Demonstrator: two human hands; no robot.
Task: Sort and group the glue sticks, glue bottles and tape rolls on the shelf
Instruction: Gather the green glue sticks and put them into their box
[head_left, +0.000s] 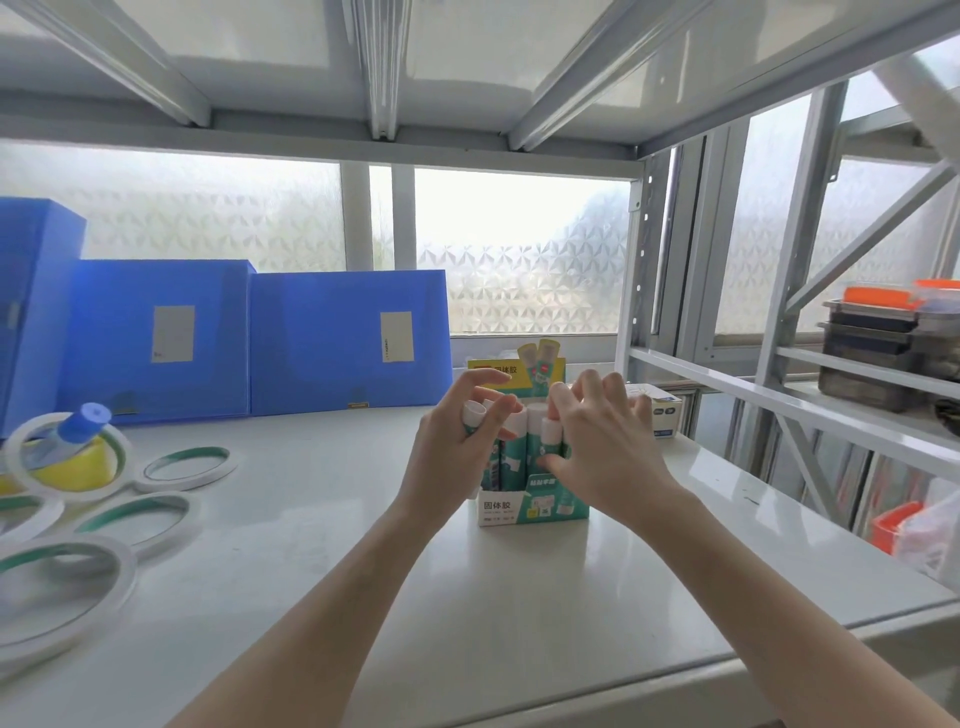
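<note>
- Teal-and-white glue sticks (511, 457) stand upright in a small cardboard display box (530, 506) mid-shelf (311, 545); the left hand (457, 441) grips one white-capped stick at the box's left edge, while the right hand (597, 441) has fingers curled over the caps.
- Risk, as I judge it: the light box may tip or slide if a stick is pulled sideways, toppling its neighbours.
- Tape rolls (150, 514) and a blue-capped glue bottle (72, 431) lie well apart at far left, some cut off by the frame.
- Hands hide most sticks, so their count is unclear.
</note>
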